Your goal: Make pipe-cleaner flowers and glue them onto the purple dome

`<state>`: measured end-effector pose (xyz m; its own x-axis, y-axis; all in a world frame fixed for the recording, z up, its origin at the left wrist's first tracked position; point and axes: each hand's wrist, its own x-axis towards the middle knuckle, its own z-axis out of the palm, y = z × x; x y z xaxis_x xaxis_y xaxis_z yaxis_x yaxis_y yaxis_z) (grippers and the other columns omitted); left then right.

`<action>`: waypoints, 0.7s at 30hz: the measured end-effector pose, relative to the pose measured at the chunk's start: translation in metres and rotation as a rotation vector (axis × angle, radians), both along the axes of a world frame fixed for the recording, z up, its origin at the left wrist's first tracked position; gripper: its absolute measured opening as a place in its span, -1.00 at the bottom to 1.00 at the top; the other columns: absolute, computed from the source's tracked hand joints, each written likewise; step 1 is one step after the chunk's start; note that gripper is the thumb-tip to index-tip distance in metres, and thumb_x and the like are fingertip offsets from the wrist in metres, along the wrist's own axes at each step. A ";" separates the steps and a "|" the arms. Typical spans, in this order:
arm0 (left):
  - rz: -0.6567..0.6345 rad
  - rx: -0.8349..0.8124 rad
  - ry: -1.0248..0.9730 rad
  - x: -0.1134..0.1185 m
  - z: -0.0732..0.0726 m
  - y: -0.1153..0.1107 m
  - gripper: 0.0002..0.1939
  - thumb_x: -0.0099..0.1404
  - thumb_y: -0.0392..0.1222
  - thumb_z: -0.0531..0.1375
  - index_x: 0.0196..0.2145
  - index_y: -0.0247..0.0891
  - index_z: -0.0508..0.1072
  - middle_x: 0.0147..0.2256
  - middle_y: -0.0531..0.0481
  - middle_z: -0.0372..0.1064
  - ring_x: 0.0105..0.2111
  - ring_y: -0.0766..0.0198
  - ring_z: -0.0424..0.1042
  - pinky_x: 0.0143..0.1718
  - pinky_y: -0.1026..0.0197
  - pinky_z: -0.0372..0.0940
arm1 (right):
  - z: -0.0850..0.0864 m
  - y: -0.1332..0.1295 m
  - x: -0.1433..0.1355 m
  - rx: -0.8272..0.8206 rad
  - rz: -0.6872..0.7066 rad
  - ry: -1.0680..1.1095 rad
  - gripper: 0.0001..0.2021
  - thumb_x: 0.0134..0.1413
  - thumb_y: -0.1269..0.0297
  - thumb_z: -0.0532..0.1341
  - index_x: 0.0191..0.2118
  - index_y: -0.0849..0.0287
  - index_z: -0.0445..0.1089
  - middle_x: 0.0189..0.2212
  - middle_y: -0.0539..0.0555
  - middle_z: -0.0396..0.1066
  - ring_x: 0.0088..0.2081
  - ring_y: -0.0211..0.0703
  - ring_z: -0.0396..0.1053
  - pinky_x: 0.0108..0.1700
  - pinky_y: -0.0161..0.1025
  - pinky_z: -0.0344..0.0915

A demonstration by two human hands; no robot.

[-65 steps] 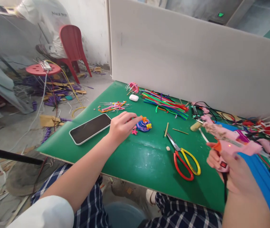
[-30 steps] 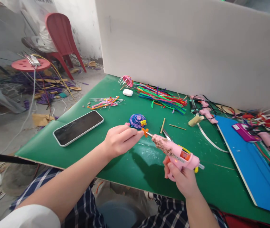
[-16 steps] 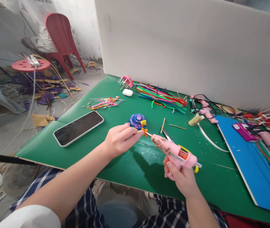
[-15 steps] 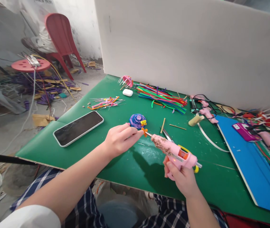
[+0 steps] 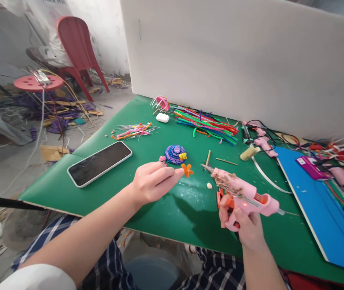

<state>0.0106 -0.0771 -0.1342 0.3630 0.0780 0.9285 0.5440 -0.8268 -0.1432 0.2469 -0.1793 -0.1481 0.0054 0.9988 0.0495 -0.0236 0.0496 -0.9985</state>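
Note:
My left hand (image 5: 156, 180) pinches a small orange pipe-cleaner flower (image 5: 187, 170) at its fingertips. Just behind the flower, a blue and purple ribbed dome (image 5: 175, 155) rests on the table, with a yellow flower (image 5: 183, 156) at its right side and a pink piece (image 5: 162, 159) at its left. My right hand (image 5: 240, 219) is wrapped around the grip of a pink hot glue gun (image 5: 235, 186). The gun's stained nozzle points left, apart from the flower. Scissors lie partly hidden behind the gun.
A phone (image 5: 100, 163) lies at the left, with loose wire stems (image 5: 135, 131) behind it. Pipe cleaners (image 5: 206, 124) are heaped at the back beside a white case (image 5: 162, 117). A blue board (image 5: 317, 205) covers the right side. Short sticks (image 5: 226, 161) lie near the gun.
The glue gun has moved right and slightly down, its nozzle leaving the orange flower. My left hand stays nearly in place, and the flower now faces the camera more fully.

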 end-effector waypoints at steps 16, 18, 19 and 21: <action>0.055 -0.521 -0.144 -0.013 0.000 0.026 -0.92 0.18 -0.30 0.18 -0.38 -0.21 0.49 -0.42 0.02 0.33 -0.45 0.39 0.29 -0.44 0.33 0.23 | 0.006 0.014 0.038 0.002 -0.511 -1.245 -0.61 0.00 -0.08 0.10 -0.29 0.17 0.38 -0.55 0.11 0.41 -0.54 -0.03 0.36 -0.56 -0.22 0.18; 0.088 -0.794 -0.269 -0.020 0.001 0.043 -0.92 0.17 -0.23 0.18 -0.40 -0.23 0.49 -0.38 0.01 0.36 -0.42 0.37 0.31 -0.43 0.32 0.23 | 0.004 0.016 0.057 -0.040 -0.533 -1.491 -0.58 0.07 -0.06 0.05 -0.16 0.18 0.35 -0.52 0.13 0.43 -0.52 0.01 0.37 -0.57 -0.23 0.13; 0.094 -0.921 -0.338 -0.023 0.001 0.053 -0.91 0.16 -0.20 0.19 -0.40 -0.24 0.48 -0.38 0.01 0.38 -0.41 0.35 0.32 -0.41 0.31 0.22 | 0.002 0.016 0.065 -0.022 -0.538 -1.567 -0.58 0.09 -0.04 0.03 -0.11 0.19 0.33 -0.48 0.15 0.44 -0.48 0.02 0.38 -0.56 -0.23 0.13; 0.028 -1.146 -0.467 -0.025 0.001 0.070 -0.86 0.14 -0.15 0.19 -0.39 -0.26 0.47 -0.39 0.02 0.41 -0.38 0.32 0.35 -0.34 0.28 0.23 | -0.005 0.016 0.080 0.025 -0.519 -1.665 -0.57 0.13 0.01 0.00 -0.04 0.21 0.28 -0.40 0.18 0.46 -0.40 0.04 0.39 -0.52 -0.22 0.16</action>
